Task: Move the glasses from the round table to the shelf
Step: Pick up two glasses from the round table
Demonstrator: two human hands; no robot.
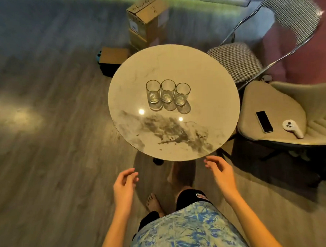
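Observation:
Three clear empty glasses stand upright in a row near the middle of the round marble table: a left glass, a middle glass and a right glass, close together. My left hand hovers below the table's near edge, fingers loosely curled and holding nothing. My right hand hangs just off the near right edge, fingers apart and empty. Both hands are well short of the glasses. No shelf is in view.
A beige armchair at the right carries a phone and a white controller. A houndstooth chair stands behind the table. Cardboard boxes sit on the wooden floor beyond it.

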